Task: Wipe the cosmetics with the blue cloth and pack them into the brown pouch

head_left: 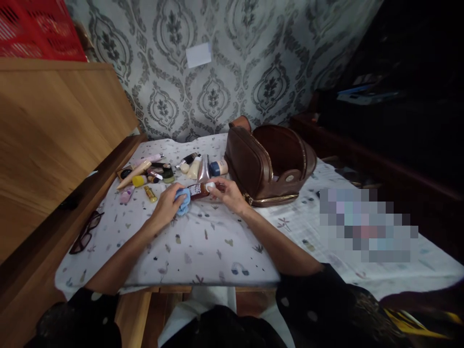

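Between my two hands lies a brown bottle point(198, 190) with a white cap and a pale printed label, held sideways just above the cloth. My left hand point(167, 207) is closed on a crumpled light blue cloth point(183, 201), which presses against the bottle's left end. The fingers of my right hand point(229, 194) pinch the bottle at its white cap. Beyond them stand or lie several tubes and a jar with a dark blue part point(218, 168). A brown leather toiletry bag point(250, 162) sits unzipped right behind my right hand.
Several cosmetics, among them a yellow-capped item point(139, 181) and a small gold bottle point(150, 194), lie at the left. Eyeglasses point(86, 233) rest by the table's left edge. A patterned white tablecloth point(203, 251) covers the table. A blurred-out object point(362, 224) is at the right.
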Demonstrator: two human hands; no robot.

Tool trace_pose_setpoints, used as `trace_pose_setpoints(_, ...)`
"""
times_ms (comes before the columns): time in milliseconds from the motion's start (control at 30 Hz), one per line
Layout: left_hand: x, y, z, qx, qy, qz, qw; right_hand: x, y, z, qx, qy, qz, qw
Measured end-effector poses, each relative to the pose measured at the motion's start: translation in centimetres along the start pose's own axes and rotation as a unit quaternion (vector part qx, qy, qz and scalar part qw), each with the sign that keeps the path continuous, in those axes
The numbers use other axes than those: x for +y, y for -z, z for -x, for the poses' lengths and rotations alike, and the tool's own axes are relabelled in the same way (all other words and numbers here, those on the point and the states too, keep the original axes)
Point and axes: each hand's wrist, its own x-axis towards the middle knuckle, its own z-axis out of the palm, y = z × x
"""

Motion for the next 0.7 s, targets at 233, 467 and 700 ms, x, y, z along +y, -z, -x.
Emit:
trace_pose_setpoints(233, 2.2, -0.1, -2.9, 0.018, -0.058, -0.031, 0.998, -0.4, 0.0, 0.2, -0.038, 0.011, -0.019, 0.999)
trace_pose_setpoints(467, 4.1, -0.4, -2.3, 0.004, -0.089, 0.001, 0.996, -0.7, -0.1, 0.1, -0.04, 0.024, -0.012, 0.999)
trace_pose_setpoints(700, 5.6, 0.1, -0.6, 0.019, -0.097, 0.0, 0.995, -1.5, -0.3, 0.5, 0.059, 0.035, 0.07, 0.995)
